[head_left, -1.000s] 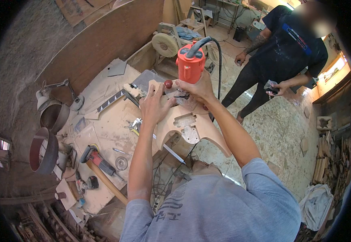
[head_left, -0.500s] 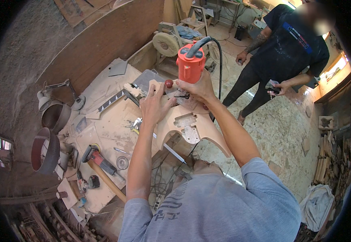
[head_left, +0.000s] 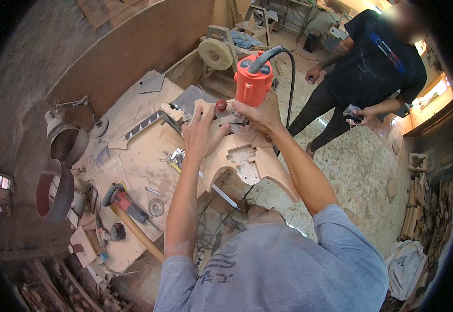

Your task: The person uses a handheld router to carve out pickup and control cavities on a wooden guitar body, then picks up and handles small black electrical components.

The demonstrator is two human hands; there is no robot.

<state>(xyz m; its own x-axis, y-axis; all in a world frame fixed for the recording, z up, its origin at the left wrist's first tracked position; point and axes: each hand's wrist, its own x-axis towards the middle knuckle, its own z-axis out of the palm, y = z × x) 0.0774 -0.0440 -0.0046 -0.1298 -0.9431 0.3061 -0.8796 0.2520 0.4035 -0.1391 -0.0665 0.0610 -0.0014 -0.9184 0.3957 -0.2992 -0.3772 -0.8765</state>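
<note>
At the bench (head_left: 142,165) edge, elec guitar body (head_left: 265,162) is under the red router (head_left: 254,86). R hand (head_left: 266,114) grip's wrapped round its housing, L hand (head_left: 200,136) grip's spread on the wood. Hold's unchanged vs a sec ago, so prob steady.

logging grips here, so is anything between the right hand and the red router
Nothing visible: the right hand is against the lower part of the red router. The left hand lies on the wooden guitar body.
</note>
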